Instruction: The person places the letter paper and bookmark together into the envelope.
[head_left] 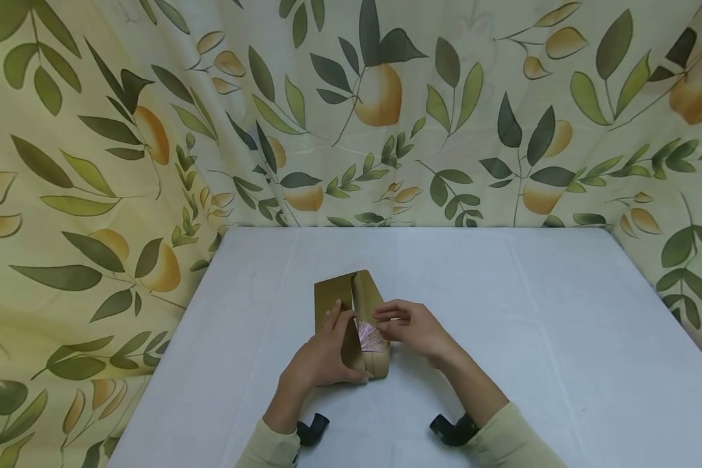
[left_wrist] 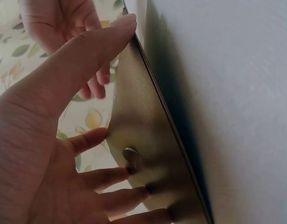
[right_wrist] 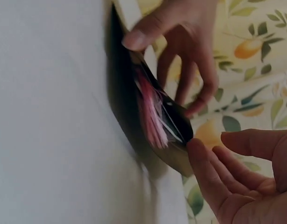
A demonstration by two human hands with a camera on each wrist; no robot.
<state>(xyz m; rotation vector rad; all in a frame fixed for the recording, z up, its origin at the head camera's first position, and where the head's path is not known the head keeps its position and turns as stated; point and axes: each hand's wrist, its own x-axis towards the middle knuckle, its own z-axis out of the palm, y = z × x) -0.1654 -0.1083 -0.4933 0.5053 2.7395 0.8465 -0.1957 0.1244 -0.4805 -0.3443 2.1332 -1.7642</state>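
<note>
On the table lies a gold-brown flap pouch (head_left: pixel 333 290), long and flat. Its flap is lifted partway and leaves a gap along the middle. Pink shiny fringe (head_left: pixel 370 337) fans out at that gap; in the right wrist view the pink strands (right_wrist: pixel 152 114) lie inside the dark opening. My left hand (head_left: pixel 326 354) holds the flap, thumb at the near edge and fingertips spread on its face. A round metal snap (left_wrist: pixel 130 154) shows between those fingers. My right hand (head_left: pixel 412 327) is at the right edge, an index fingertip (right_wrist: pixel 196 147) touching the rim, thumb apart.
A white cloth covers the table (head_left: pixel 503 299). Behind and left of it hangs a curtain (head_left: pixel 304 97) printed with leaves and fruit. Black wrist devices (head_left: pixel 453 430) sit at both wrists, by the pale sleeves (head_left: pixel 515 439).
</note>
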